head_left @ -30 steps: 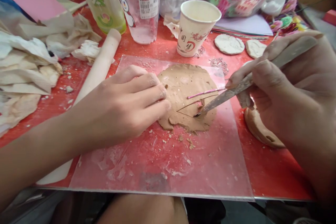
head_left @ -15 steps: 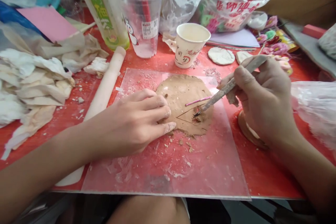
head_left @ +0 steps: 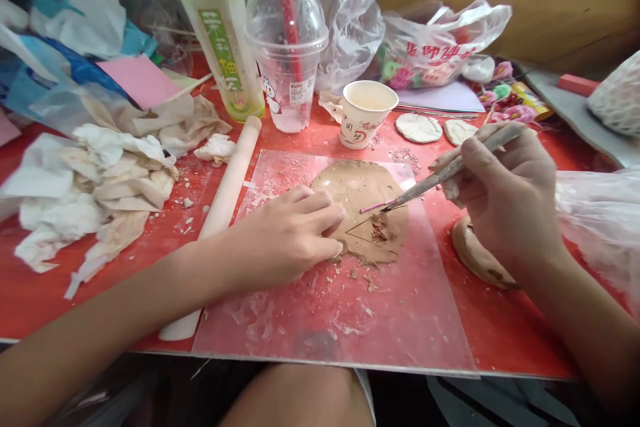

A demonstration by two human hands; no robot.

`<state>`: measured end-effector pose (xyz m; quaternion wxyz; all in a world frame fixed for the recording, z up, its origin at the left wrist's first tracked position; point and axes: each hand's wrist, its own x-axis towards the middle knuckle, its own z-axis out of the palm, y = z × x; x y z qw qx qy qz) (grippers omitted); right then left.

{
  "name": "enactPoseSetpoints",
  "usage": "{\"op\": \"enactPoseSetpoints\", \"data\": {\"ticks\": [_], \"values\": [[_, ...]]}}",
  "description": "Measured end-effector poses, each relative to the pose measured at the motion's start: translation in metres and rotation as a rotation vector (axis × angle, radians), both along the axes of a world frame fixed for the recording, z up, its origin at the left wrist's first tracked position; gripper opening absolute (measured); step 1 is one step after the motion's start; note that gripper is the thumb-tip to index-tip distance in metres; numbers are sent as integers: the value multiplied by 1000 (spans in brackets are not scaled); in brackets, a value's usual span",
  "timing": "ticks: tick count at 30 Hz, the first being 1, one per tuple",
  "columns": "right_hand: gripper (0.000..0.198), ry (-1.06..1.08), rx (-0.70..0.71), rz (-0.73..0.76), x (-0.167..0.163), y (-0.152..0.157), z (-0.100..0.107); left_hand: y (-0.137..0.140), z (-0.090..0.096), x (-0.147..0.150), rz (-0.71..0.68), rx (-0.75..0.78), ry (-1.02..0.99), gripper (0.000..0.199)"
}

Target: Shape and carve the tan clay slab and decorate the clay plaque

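My right hand (head_left: 510,183) grips a slim, clay-smeared clay tool (head_left: 440,177) between thumb and fingers. Its dark, pointed tip meets the flat brown clay slab (head_left: 367,180) near a short pink stick (head_left: 375,207) lying on the clay. Below the tip are a scored angular line and a rough, dug-out patch (head_left: 381,227). My left hand (head_left: 295,233) lies at the slab's left edge, fingers loosely bent and a little apart, thumb stretched out, holding nothing. Under the slab is a clear sheet (head_left: 320,327) strewn with clay crumbs.
A rolling pin (head_left: 227,193) lies beneath my left forearm. Crumpled tissues (head_left: 120,180) cover the left side. Behind stand a bottle (head_left: 220,40), a plastic cup (head_left: 287,93) and a paper cup (head_left: 367,113). A thick clay piece (head_left: 477,253) sits beside my right hand, near a plastic bag (head_left: 600,213).
The tool tip has lifted from the dug-out patch and moved up to the pink stick's right end. My left hand stays at the slab. The camera view has tilted up and shifted left.
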<state>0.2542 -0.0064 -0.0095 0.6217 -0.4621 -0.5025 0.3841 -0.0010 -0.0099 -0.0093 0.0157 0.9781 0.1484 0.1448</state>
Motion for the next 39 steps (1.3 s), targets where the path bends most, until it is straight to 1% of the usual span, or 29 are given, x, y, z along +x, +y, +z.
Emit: {"op": "enactPoseSetpoints", "data": {"ticks": [7,11,13,15,16,18,22,29,33,36,37,39], "values": [[11,49,4,93,-3,-7,3,0,2,-1,-21,-21,12,31],[7,71,-19,240,-10,-15,0,0,3,0,-33,-21,7,31],[8,46,-49,347,-16,-19,-3,0,3,0,-39,-24,3,32],[12,-10,-82,396,-21,-23,-5,0,4,1,-44,-31,2,33],[14,-50,-94,388,-23,-24,-6,0,4,0,-44,-36,-1,34],[19,-125,-99,327,-25,-24,-8,0,5,-1,-47,-53,-10,34],[25,-207,-97,240,-27,-22,-8,-1,5,-4,-52,-64,-17,33],[22,-360,-79,97,-29,-26,-3,-1,5,-6,-44,-76,-4,29],[20,-373,-65,75,-30,-30,-2,-2,5,-8,-46,-115,7,29],[18,-369,-46,61,-30,-31,-2,-1,5,-10,-65,-97,-27,29],[18,-347,-27,49,-29,-30,-1,-1,5,-11,-69,-88,-60,29],[18,-247,27,22,-26,-27,0,1,5,-11,-37,-85,-144,30]]}}
